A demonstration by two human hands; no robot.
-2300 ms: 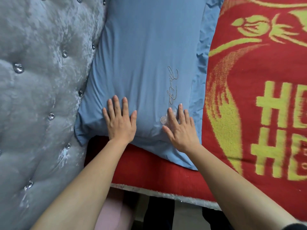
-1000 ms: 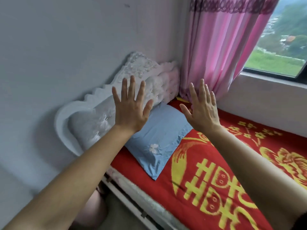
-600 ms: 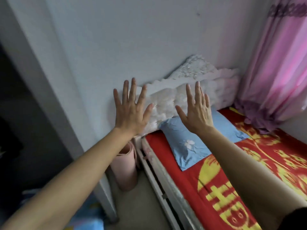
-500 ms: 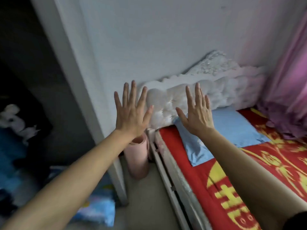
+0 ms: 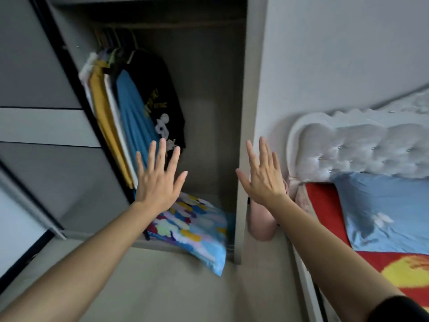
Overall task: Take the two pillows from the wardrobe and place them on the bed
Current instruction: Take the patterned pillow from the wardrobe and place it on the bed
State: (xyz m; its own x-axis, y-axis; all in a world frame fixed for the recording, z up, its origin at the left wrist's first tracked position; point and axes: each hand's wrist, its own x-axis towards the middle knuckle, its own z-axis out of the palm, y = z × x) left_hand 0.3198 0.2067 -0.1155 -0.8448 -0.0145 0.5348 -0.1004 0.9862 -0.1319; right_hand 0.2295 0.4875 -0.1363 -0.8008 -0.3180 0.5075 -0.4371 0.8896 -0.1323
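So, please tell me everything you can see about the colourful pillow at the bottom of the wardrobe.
The colourful pillow lies on the wardrobe's floor, at its front edge, below the hanging clothes. Its cover looks like soft fabric, light blue with blotches of yellow, purple, white, green and red. It lies flat but askew: one corner hangs out past the edge over the room's floor. Neither hand touches it; the left hand, open, hides part of its far side.
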